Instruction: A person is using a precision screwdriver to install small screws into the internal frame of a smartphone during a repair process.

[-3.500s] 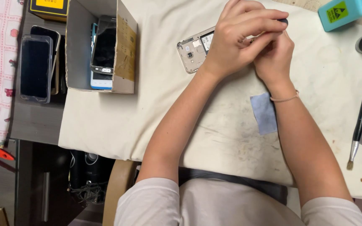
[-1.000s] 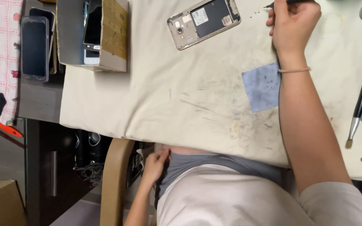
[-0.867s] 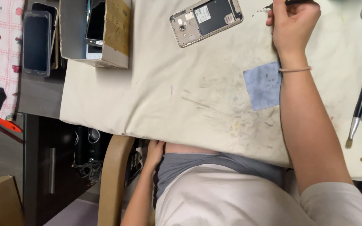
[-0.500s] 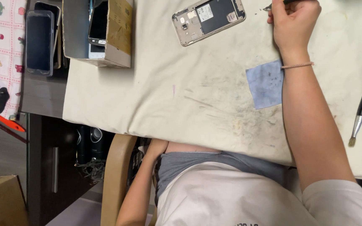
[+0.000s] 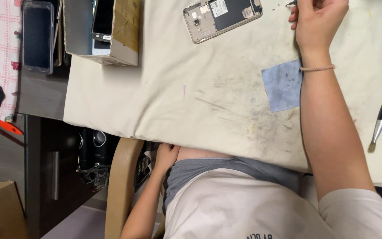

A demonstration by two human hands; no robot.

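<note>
Right hand (image 5: 317,20) fingers pinch a small tool (image 5: 291,4) right of the opened phone (image 5: 222,17), mid-disassembly; left hand (image 5: 166,157), curled at the waist, holds nothing

opened gold phone (image 5: 222,17), back up, tilted, on cloth

head camera, looking down, close over table (image 5: 177,106)
</note>
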